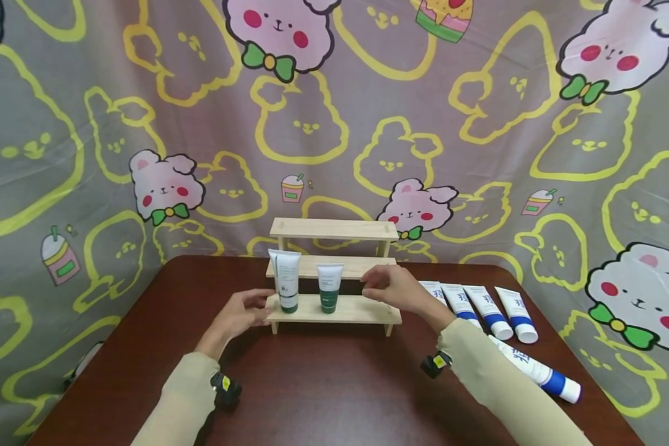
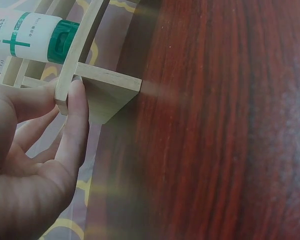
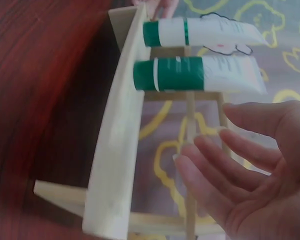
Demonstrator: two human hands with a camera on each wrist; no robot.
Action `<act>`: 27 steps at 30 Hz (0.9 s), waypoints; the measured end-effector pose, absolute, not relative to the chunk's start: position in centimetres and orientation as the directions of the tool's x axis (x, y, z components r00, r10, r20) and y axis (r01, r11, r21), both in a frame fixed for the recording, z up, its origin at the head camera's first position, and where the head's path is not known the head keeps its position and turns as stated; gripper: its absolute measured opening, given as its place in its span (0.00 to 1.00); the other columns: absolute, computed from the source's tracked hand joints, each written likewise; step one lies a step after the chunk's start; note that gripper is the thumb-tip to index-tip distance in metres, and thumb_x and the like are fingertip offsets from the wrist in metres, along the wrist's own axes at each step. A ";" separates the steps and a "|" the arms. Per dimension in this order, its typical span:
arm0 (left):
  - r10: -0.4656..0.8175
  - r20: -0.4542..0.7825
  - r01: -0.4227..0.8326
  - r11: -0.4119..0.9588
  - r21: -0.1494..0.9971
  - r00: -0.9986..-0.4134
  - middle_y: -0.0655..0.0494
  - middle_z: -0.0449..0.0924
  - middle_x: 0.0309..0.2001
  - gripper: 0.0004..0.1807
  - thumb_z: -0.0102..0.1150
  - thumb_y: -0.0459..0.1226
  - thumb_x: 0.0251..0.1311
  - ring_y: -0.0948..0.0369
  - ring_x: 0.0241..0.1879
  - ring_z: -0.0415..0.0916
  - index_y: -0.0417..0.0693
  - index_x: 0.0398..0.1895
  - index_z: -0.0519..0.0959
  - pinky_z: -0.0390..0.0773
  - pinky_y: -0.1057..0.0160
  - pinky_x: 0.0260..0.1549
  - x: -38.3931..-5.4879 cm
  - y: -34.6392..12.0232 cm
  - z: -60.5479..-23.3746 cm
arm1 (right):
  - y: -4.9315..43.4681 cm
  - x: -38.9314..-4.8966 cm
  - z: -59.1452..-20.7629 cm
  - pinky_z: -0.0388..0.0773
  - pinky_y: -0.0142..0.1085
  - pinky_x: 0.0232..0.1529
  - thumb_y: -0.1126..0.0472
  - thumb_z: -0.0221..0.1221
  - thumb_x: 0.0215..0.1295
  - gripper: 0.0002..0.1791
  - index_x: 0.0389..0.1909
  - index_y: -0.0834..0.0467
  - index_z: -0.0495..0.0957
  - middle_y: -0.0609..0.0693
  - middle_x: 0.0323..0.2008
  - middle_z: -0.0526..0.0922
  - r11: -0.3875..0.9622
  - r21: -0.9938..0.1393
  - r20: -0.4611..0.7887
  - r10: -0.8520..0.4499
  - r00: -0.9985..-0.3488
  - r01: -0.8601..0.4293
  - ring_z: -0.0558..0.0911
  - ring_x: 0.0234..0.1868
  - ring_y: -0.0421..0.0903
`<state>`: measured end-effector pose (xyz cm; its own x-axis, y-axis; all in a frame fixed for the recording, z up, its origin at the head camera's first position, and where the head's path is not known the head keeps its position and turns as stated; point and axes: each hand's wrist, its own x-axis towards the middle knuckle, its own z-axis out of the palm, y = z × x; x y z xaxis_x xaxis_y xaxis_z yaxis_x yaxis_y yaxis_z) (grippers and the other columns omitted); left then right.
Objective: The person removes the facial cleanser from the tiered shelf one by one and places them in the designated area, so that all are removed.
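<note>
A three-tier wooden display rack [image 1: 334, 308] stands on the table. My left hand [image 1: 244, 314] pinches the left end of its lowest shelf [image 2: 65, 87] between thumb and finger. On that shelf, a tall white tube with a green cap [image 1: 288, 282] stands at the left, cap down; the top of another white piece shows just behind it. Right of it is a shorter white-and-green tube [image 3: 177, 74], also cap down. My right hand [image 1: 389, 286] is beside the shorter tube, holding nothing, its fingers loosely bent and apart from the tube in the right wrist view.
On the right of the brown table [image 1: 323, 384] lie several white tubes with blue bands, among them one nearest the front [image 1: 537, 371] and one farther back [image 1: 517, 314]. A patterned curtain [image 1: 312, 124] hangs behind and at both sides.
</note>
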<state>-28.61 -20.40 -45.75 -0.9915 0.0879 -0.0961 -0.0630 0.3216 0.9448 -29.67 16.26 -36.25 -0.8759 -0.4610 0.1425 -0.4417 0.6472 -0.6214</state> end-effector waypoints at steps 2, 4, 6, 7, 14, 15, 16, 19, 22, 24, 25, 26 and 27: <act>0.086 -0.099 -0.067 0.319 0.945 -0.991 0.38 0.77 0.55 0.26 0.63 0.27 0.66 0.58 0.42 0.83 0.40 0.67 0.76 0.91 0.59 0.43 -28.6 -20.4 -45.7 | 15.5 -29.7 -36.6 0.85 0.41 0.48 0.61 0.70 0.65 0.14 0.50 0.59 0.84 0.52 0.40 0.90 0.637 -0.640 0.150 -0.446 -0.882 -0.431 0.87 0.40 0.43; 0.094 -0.096 -0.061 0.324 0.944 -0.991 0.36 0.76 0.55 0.26 0.63 0.28 0.66 0.57 0.43 0.83 0.38 0.68 0.75 0.91 0.59 0.43 -28.6 -20.4 -45.7 | 14.7 -29.6 -37.1 0.86 0.42 0.49 0.61 0.70 0.64 0.16 0.52 0.60 0.83 0.55 0.42 0.90 0.618 -0.662 0.160 -0.437 -0.885 -0.425 0.88 0.42 0.46; 0.085 -0.102 -0.070 0.320 0.945 -0.991 0.36 0.76 0.56 0.26 0.63 0.28 0.65 0.57 0.42 0.84 0.39 0.68 0.76 0.91 0.59 0.42 -28.5 -20.4 -45.7 | 13.9 -29.4 -37.6 0.86 0.45 0.52 0.61 0.69 0.65 0.19 0.55 0.61 0.81 0.58 0.46 0.89 0.603 -0.688 0.157 -0.420 -0.894 -0.404 0.88 0.44 0.48; 0.085 -0.104 -0.072 0.321 0.944 -0.991 0.36 0.76 0.56 0.26 0.63 0.28 0.66 0.57 0.42 0.84 0.39 0.68 0.76 0.91 0.60 0.42 -28.6 -20.4 -45.7 | 13.6 -29.3 -37.8 0.86 0.47 0.54 0.61 0.69 0.65 0.20 0.57 0.61 0.80 0.60 0.48 0.88 0.597 -0.698 0.157 -0.411 -0.898 -0.395 0.88 0.46 0.50; 0.097 -0.098 -0.062 0.322 0.945 -0.990 0.36 0.76 0.56 0.26 0.63 0.28 0.66 0.58 0.42 0.83 0.38 0.68 0.75 0.91 0.59 0.43 -28.7 -20.5 -45.6 | 11.9 -29.1 -39.3 0.84 0.51 0.60 0.62 0.70 0.65 0.22 0.58 0.62 0.79 0.61 0.53 0.86 0.530 -0.764 0.179 -0.372 -0.911 -0.367 0.87 0.53 0.57; 0.098 -0.097 -0.062 0.318 0.946 -0.990 0.36 0.76 0.56 0.27 0.63 0.28 0.66 0.58 0.42 0.83 0.38 0.68 0.75 0.91 0.59 0.43 -28.7 -20.5 -45.6 | 11.7 -29.1 -39.4 0.84 0.51 0.60 0.62 0.70 0.64 0.22 0.58 0.62 0.79 0.61 0.53 0.86 0.517 -0.773 0.185 -0.371 -0.910 -0.368 0.87 0.54 0.57; 0.099 -0.096 -0.061 0.312 0.948 -0.990 0.36 0.76 0.55 0.27 0.63 0.27 0.66 0.58 0.42 0.83 0.38 0.68 0.75 0.91 0.59 0.43 -28.6 -20.4 -45.5 | 11.5 -29.1 -39.6 0.84 0.50 0.60 0.63 0.70 0.64 0.22 0.58 0.63 0.79 0.60 0.53 0.86 0.507 -0.780 0.187 -0.371 -0.910 -0.367 0.87 0.54 0.57; 0.106 -0.095 -0.057 0.311 0.949 -0.990 0.36 0.76 0.55 0.27 0.63 0.27 0.66 0.58 0.41 0.83 0.36 0.69 0.73 0.91 0.58 0.43 -28.5 -20.4 -45.4 | 11.0 -29.1 -39.9 0.84 0.50 0.61 0.63 0.70 0.63 0.22 0.57 0.63 0.79 0.60 0.53 0.86 0.479 -0.801 0.190 -0.364 -0.912 -0.358 0.87 0.55 0.57; 0.109 -0.101 -0.062 0.313 0.948 -0.989 0.36 0.76 0.55 0.28 0.63 0.27 0.66 0.59 0.41 0.83 0.35 0.70 0.73 0.91 0.58 0.42 -28.4 -20.4 -45.2 | 10.6 -29.2 -40.2 0.84 0.49 0.60 0.63 0.71 0.63 0.23 0.58 0.63 0.79 0.59 0.53 0.87 0.468 -0.810 0.190 -0.360 -0.913 -0.353 0.87 0.55 0.56; 0.110 -0.105 -0.066 0.313 0.947 -0.988 0.36 0.76 0.55 0.28 0.63 0.27 0.66 0.59 0.41 0.83 0.35 0.70 0.72 0.91 0.58 0.42 -28.4 -20.4 -45.1 | 10.4 -29.2 -40.3 0.84 0.49 0.60 0.63 0.71 0.63 0.23 0.57 0.64 0.79 0.60 0.52 0.87 0.464 -0.809 0.199 -0.362 -0.911 -0.361 0.87 0.54 0.56; 0.110 -0.105 -0.066 0.311 0.948 -0.988 0.36 0.76 0.55 0.28 0.63 0.27 0.66 0.59 0.41 0.83 0.35 0.70 0.72 0.91 0.58 0.42 -28.4 -20.4 -45.0 | 10.3 -29.3 -40.4 0.85 0.49 0.59 0.63 0.71 0.62 0.23 0.57 0.65 0.79 0.60 0.52 0.87 0.462 -0.808 0.203 -0.362 -0.910 -0.365 0.87 0.53 0.56; 0.109 -0.107 -0.068 0.310 0.948 -0.988 0.36 0.76 0.55 0.28 0.63 0.27 0.66 0.58 0.41 0.83 0.36 0.70 0.73 0.91 0.58 0.42 -28.4 -20.3 -45.0 | 10.2 -29.3 -40.4 0.85 0.49 0.59 0.63 0.71 0.62 0.23 0.56 0.65 0.79 0.61 0.51 0.87 0.460 -0.807 0.209 -0.362 -0.909 -0.369 0.88 0.53 0.56; 0.109 -0.107 -0.068 0.309 0.949 -0.988 0.36 0.76 0.55 0.28 0.63 0.26 0.66 0.58 0.41 0.83 0.36 0.69 0.73 0.91 0.58 0.42 -28.4 -20.3 -45.0 | 10.1 -29.4 -40.5 0.85 0.49 0.58 0.63 0.72 0.62 0.23 0.55 0.66 0.80 0.61 0.50 0.87 0.461 -0.805 0.215 -0.358 -0.909 -0.373 0.88 0.52 0.57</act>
<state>-28.44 -20.33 -45.00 -0.9883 0.1086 -0.1067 -0.0684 0.3091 0.9486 -29.37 10.05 -40.50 -0.9085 -0.3581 0.2152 -0.3726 0.4612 -0.8053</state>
